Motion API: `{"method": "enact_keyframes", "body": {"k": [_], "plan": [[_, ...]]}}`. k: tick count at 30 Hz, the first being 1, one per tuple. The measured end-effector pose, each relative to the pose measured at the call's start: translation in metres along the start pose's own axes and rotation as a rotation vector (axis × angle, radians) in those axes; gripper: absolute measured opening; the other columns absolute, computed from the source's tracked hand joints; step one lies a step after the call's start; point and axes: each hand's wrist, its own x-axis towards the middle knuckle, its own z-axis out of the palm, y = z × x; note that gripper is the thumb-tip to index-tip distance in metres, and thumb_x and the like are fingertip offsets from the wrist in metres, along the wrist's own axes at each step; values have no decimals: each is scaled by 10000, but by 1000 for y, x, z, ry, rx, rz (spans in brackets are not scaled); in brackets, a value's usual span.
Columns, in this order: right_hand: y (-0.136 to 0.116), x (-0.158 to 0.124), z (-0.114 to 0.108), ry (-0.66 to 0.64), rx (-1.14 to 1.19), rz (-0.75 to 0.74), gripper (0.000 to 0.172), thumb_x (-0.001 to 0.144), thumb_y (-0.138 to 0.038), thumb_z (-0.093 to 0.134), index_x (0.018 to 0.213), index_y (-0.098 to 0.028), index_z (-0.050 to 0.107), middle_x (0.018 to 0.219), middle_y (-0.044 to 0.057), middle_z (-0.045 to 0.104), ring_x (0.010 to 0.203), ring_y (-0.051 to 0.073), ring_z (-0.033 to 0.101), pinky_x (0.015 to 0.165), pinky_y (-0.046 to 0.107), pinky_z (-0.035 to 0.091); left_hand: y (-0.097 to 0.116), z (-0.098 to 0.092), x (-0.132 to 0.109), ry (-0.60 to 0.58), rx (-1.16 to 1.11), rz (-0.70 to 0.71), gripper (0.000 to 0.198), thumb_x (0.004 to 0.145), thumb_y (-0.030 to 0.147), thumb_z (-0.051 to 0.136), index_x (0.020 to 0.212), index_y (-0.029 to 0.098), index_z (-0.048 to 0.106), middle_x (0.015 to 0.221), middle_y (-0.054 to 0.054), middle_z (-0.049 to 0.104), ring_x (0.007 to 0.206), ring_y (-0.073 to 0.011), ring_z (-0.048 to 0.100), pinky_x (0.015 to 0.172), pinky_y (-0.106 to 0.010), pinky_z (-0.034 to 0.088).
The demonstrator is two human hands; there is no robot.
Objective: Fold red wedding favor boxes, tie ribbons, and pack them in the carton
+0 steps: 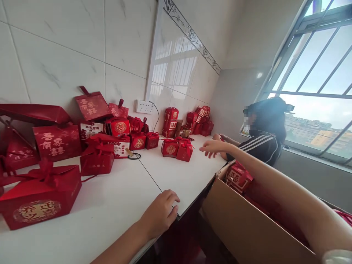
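My left hand (pixel 162 212) rests at the front edge of the white table (pixel 110 205), its fingers loosely bent and nothing in them. My right hand (pixel 214 147) reaches over the table's right part, fingers apart and holding nothing. Just left of it stand two small red boxes, one with a round gold pattern (pixel 169 148) and one topped by a ribbon bow (pixel 184 151). Beneath my right arm is an open cardboard box (pixel 247 220) with red gift boxes (pixel 238 178) inside.
Several red gift boxes (pixel 57 142) crowd the left, a large bowed one (pixel 41 198) nearest. More red boxes (pixel 202 119) line the wall. A black loop (pixel 134 156) lies mid-table. Another person (pixel 261 143) in black sits at the far right end, beside the window.
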Motion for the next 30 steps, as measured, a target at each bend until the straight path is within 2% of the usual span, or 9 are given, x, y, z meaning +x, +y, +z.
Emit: {"method": "enact_keyframes", "body": {"k": [4, 8, 11, 14, 17, 20, 24, 26, 30], "plan": [[-37, 44, 42, 58, -24, 111, 371, 870, -415, 612, 1115, -138, 593, 1148, 107, 606, 1016, 219, 600, 874, 416, 510, -20, -38, -36, 178, -140, -331, 240, 865, 341, 420, 964, 230, 609, 1071, -58, 621, 864, -197, 614, 810, -365, 518], [-59, 72, 90, 242, 37, 226, 606, 900, -544, 487, 1353, -153, 391, 1348, 149, 461, 1178, 276, 514, 969, 485, 430, -40, -75, -60, 430, -252, -614, 299, 758, 459, 482, 823, 210, 634, 907, -56, 648, 743, -211, 605, 722, -366, 515], [-58, 77, 111, 337, 79, 289, 672, 927, -563, 356, 1396, -88, 282, 1370, 226, 406, 1245, 323, 460, 966, 450, 418, -47, -89, -60, 578, -337, -690, 298, 676, 458, 501, 750, 196, 623, 846, -64, 646, 812, -240, 610, 732, -360, 516], [-53, 72, 113, 361, 79, 297, 666, 906, -523, 381, 1373, -58, 284, 1335, 264, 418, 1239, 349, 471, 936, 403, 429, -48, -88, -55, 574, -346, -683, 284, 668, 442, 503, 740, 198, 628, 836, -61, 655, 801, -238, 608, 725, -358, 510], [-49, 59, 97, 345, 36, 270, 672, 853, -499, 484, 1338, -61, 326, 1315, 265, 428, 1148, 333, 552, 893, 376, 449, -46, -81, -54, 542, -307, -637, 270, 685, 426, 499, 745, 203, 638, 811, -54, 666, 770, -232, 609, 741, -368, 499], [-57, 37, 72, 324, -51, 217, 678, 794, -471, 579, 1293, -56, 384, 1299, 276, 433, 1160, 371, 534, 897, 408, 443, -43, -78, -53, 533, -312, -614, 262, 688, 410, 486, 756, 204, 634, 822, -55, 670, 798, -234, 620, 760, -367, 495], [-102, -5, 54, 288, -146, 20, 724, 751, -528, 615, 1291, -105, 381, 1286, 249, 457, 1184, 401, 508, 923, 446, 426, -36, -80, -52, 514, -342, -608, 227, 690, 382, 488, 759, 204, 610, 882, -59, 669, 862, -231, 621, 786, -360, 489], [-136, -31, 62, 282, -125, -132, 697, 788, -601, 532, 1270, -118, 388, 1248, 246, 490, 1161, 409, 523, 908, 463, 430, -33, -82, -53, 555, -355, -596, 244, 711, 401, 492, 805, 200, 596, 962, -74, 663, 936, -237, 613, 817, -364, 480], [-196, -84, 104, 263, 14, -348, 685, 802, -677, 474, 1218, -135, 429, 1118, 241, 576, 1057, 419, 582, 845, 494, 447, -35, -88, -63, 718, -344, -546, 418, 771, 476, 480, 1077, 193, 520, 1208, -115, 581, 1156, -246, 538, 974, -405, 416]]}}
